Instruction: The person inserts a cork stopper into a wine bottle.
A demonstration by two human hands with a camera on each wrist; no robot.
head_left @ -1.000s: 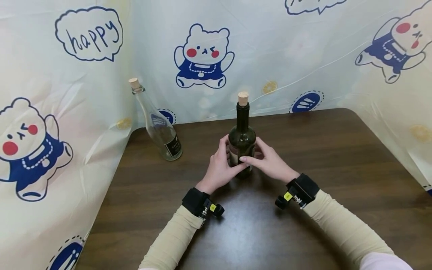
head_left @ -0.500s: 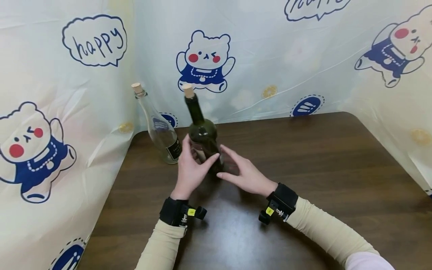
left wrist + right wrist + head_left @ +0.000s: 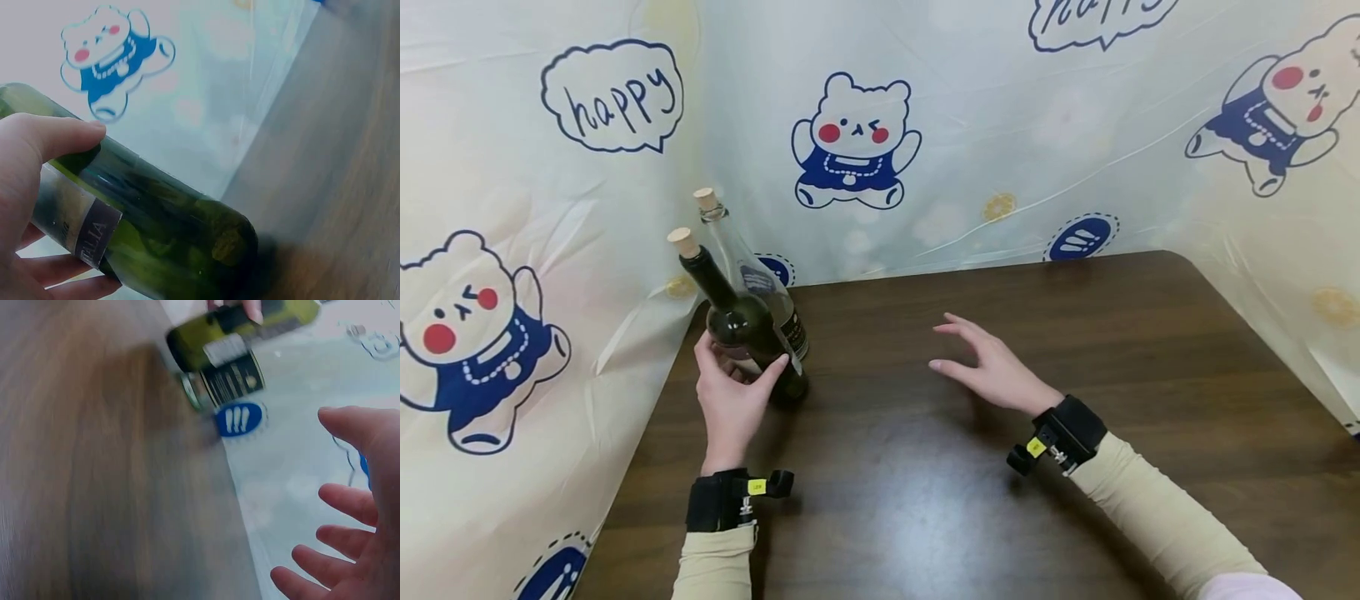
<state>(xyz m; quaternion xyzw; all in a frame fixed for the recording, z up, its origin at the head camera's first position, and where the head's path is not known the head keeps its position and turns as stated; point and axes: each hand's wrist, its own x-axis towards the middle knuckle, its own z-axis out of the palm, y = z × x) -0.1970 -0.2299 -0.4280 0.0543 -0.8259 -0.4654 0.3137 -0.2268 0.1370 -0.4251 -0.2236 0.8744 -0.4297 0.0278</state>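
Note:
My left hand point(image 3: 733, 408) grips a dark green wine bottle point(image 3: 745, 325) round its body, thumb on one side and fingers on the other. A cork point(image 3: 683, 242) stops its neck. In the left wrist view the green bottle point(image 3: 169, 219) shows a label ending in "ITALIA". Right behind it stands a clear glass bottle point(image 3: 736, 250), also corked, its lower part mostly hidden by the green one in the head view. In the right wrist view its black label point(image 3: 234, 380) shows. My right hand point(image 3: 992, 367) hovers over the middle of the table with fingers spread, holding nothing.
The brown wooden table point(image 3: 925, 500) spreads under both hands. A pale curtain point(image 3: 985, 125) printed with cartoon bears hangs round its back and sides, close behind the bottles. Each wrist wears a black camera strap.
The green bottle has travelled left from the table's middle to in front of the clear bottle, carried by my left hand. My right hand has let go and drawn away to the right.

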